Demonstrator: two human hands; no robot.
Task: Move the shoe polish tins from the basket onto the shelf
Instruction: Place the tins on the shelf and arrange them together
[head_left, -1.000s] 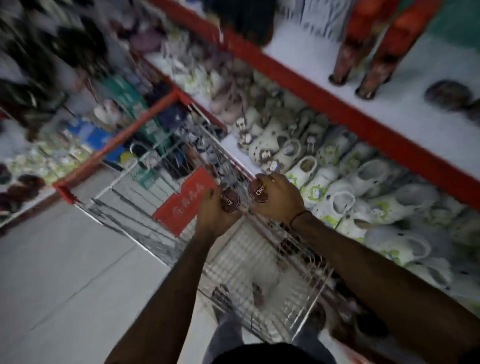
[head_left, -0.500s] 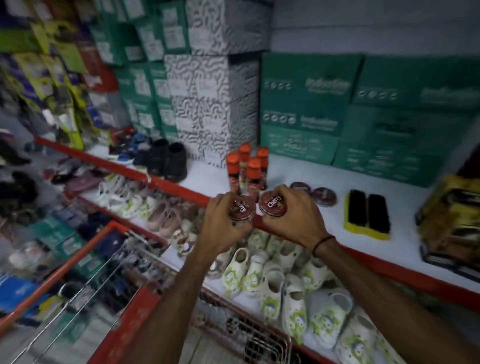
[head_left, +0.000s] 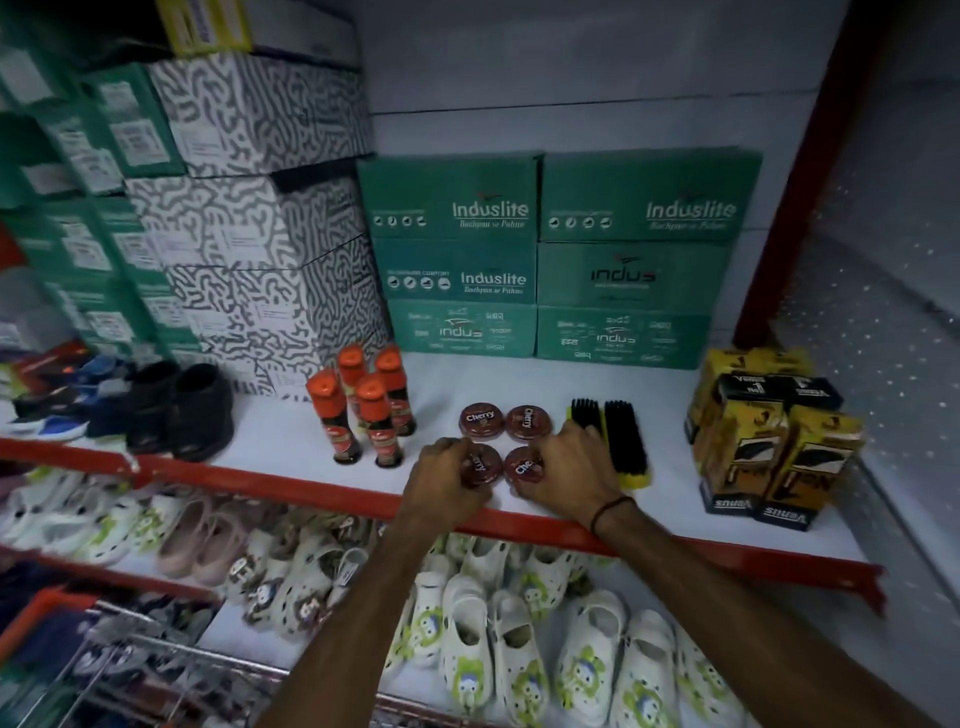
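- Both hands, which were in the air over the red shelf edge half a second ago with a tin apiece, are now down on the white shelf (head_left: 519, 374); the view has tipped up and the basket (head_left: 130, 670) sits only in the lower left corner.
- Left hand (head_left: 447, 480): fingers (head_left: 441, 449) curled over the left side of the front left tin (head_left: 483, 464), covering part of its lid; grip closed on it, tin lying flat on the shelf.
- Right hand (head_left: 574, 470): fingers (head_left: 558, 452) wrapped over the right side of the front right tin (head_left: 521, 464); closed on it, tin flat on the shelf, "Che..." lettering showing past the thumb.
- Two held tins lie side by side, nearly touching, near the shelf's red front lip.
- Just behind them: back left tin (head_left: 482, 419) and back right tin (head_left: 527, 422), free of either hand; four tins make a two-by-two block.
- Left of block: four orange-capped polish bottles (head_left: 363, 410), upright.
- Right of block: black-bristled brushes (head_left: 621, 436), right-hand fingers close beside them.
- Further back: green shoe boxes (head_left: 550, 260) stacked against the wall.
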